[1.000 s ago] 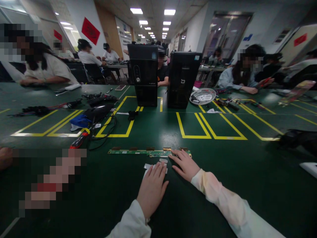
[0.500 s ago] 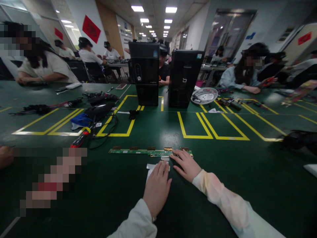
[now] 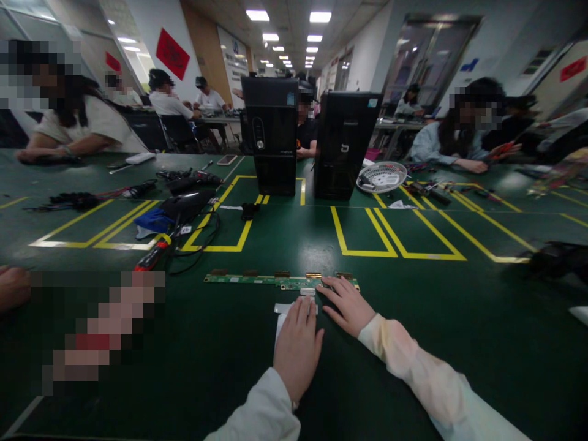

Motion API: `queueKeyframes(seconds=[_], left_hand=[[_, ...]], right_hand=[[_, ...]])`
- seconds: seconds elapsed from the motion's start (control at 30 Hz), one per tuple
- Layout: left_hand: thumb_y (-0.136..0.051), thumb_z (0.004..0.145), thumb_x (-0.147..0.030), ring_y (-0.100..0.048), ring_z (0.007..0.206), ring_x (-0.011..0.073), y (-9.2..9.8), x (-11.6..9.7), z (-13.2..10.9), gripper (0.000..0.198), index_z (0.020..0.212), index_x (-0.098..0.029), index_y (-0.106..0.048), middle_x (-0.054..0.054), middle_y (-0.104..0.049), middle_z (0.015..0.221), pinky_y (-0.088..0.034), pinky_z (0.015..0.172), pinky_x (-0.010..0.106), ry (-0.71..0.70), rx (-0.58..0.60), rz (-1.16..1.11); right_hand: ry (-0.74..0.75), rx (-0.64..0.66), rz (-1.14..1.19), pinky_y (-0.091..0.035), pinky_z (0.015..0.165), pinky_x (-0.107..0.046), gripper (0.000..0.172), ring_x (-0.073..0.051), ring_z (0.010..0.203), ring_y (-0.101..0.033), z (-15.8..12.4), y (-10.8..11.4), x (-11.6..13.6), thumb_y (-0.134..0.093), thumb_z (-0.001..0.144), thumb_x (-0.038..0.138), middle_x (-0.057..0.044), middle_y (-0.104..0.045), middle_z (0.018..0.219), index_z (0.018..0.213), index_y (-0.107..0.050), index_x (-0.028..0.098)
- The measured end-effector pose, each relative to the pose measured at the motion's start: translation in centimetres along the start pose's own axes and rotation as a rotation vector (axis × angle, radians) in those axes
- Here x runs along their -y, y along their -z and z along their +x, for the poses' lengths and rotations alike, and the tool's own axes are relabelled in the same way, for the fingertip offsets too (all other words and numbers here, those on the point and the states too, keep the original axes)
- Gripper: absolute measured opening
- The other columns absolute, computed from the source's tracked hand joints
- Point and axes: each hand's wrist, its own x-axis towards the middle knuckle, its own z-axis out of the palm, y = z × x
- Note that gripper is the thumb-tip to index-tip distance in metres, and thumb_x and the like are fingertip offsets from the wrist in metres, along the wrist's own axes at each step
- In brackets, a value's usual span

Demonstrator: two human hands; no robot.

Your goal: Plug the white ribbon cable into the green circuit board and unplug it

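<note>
A long, narrow green circuit board (image 3: 257,280) with copper-coloured tabs along its far edge lies crosswise in front of me. My left hand (image 3: 299,343) rests flat, fingers stretched forward, over a white strip resembling a flat ribbon cable (image 3: 281,309). Its fingertips reach just short of a pale connector (image 3: 307,292) at the board's near edge. Most of the strip is hidden beneath that hand. My right hand (image 3: 351,306) has its fingers spread across the board's right part, fingertips on or right at it; the thumb points toward the left hand.
Two black computer towers (image 3: 275,135) stand across the green table. A white basket (image 3: 381,177) holds small parts to their right. On the left lie a red-black tool (image 3: 151,257), a blue cloth (image 3: 154,222) and cables (image 3: 78,201). Another person's hand (image 3: 15,288) shows at the left edge.
The view has shifted slightly. My left hand has moved a little to the right and down; my right hand keeps its place on the board.
</note>
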Motion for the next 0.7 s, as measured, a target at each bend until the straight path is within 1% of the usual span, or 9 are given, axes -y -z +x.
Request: queueKeyframes(seconds=[0.17, 0.3, 0.57, 0.7], left_hand=[[-0.043, 0.091, -0.024, -0.041, 0.131, 0.0310, -0.3, -0.2, 0.1, 0.047, 0.133, -0.004, -0.045, 0.019, -0.048, 0.139, -0.040, 0.105, 0.047, 0.018, -0.011, -0.003], [-0.043, 0.090, -0.023, -0.042, 0.130, 0.0304, -0.2, -0.2, 0.1, 0.046, 0.133, -0.005, -0.044, 0.019, -0.049, 0.138, -0.041, 0.104, 0.048, 0.020, -0.003, -0.029], [-0.043, 0.090, -0.023, -0.039, 0.132, 0.0297, 0.3, 0.1, 0.3, 0.047, 0.134, -0.007, -0.042, 0.018, -0.047, 0.140, -0.040, 0.104, 0.047, 0.012, 0.048, -0.072], [-0.043, 0.090, -0.022, -0.039, 0.132, 0.0280, 0.7, 0.7, 0.6, 0.046, 0.134, -0.009, -0.043, 0.016, -0.046, 0.141, -0.037, 0.107, 0.047, -0.016, 0.086, -0.092]], right_hand=[[0.004, -0.005, 0.004, -0.030, 0.108, -0.051, 0.043, -0.026, 0.128, -0.037, 0.0, -0.1, -0.2, -0.045, 0.091, 0.031, -0.012, -0.044, 0.137, 0.132, -0.049, 0.019], [0.008, -0.024, 0.020, -0.031, 0.107, -0.052, 0.042, -0.025, 0.128, -0.038, 0.0, 0.0, -0.2, -0.045, 0.091, 0.031, -0.013, -0.045, 0.136, 0.131, -0.050, 0.020], [0.018, -0.017, 0.026, -0.029, 0.108, -0.053, 0.044, -0.026, 0.129, -0.038, -0.1, 0.1, -0.2, -0.045, 0.090, 0.030, -0.013, -0.043, 0.138, 0.132, -0.049, 0.019], [0.016, -0.021, 0.031, -0.029, 0.108, -0.053, 0.044, -0.025, 0.129, -0.038, -0.2, 0.0, -0.2, -0.045, 0.090, 0.030, -0.012, -0.043, 0.138, 0.132, -0.049, 0.020]])
